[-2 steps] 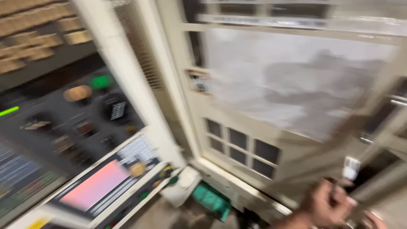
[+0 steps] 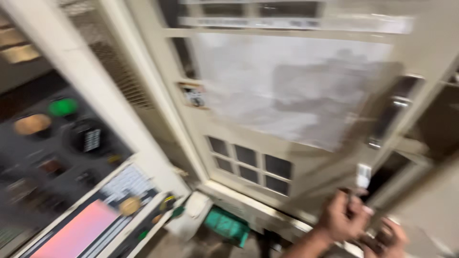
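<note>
The view is blurred by motion. A cream machine door (image 2: 306,172) with a large cloudy window (image 2: 296,91) and several small dark panes (image 2: 248,165) fills the middle. At the bottom right, my left hand (image 2: 342,217) is curled at the door's lower right corner, just under a small white tag (image 2: 363,176). My right hand (image 2: 388,240) sits close beside it, lower and to the right, with its fingers bent around something dark that I cannot make out. A long metal door handle (image 2: 392,112) stands above both hands.
On the left is a dark control panel (image 2: 57,157) with a green button (image 2: 63,106), an amber button (image 2: 32,124), a black knob (image 2: 88,138) and a pink screen (image 2: 76,231). A cream post (image 2: 110,119) separates it from the door. A green box (image 2: 227,225) lies low down.
The view has swung slightly, so the door and panel sit further left in the frame. Both hands stay at the door's lower right corner.
</note>
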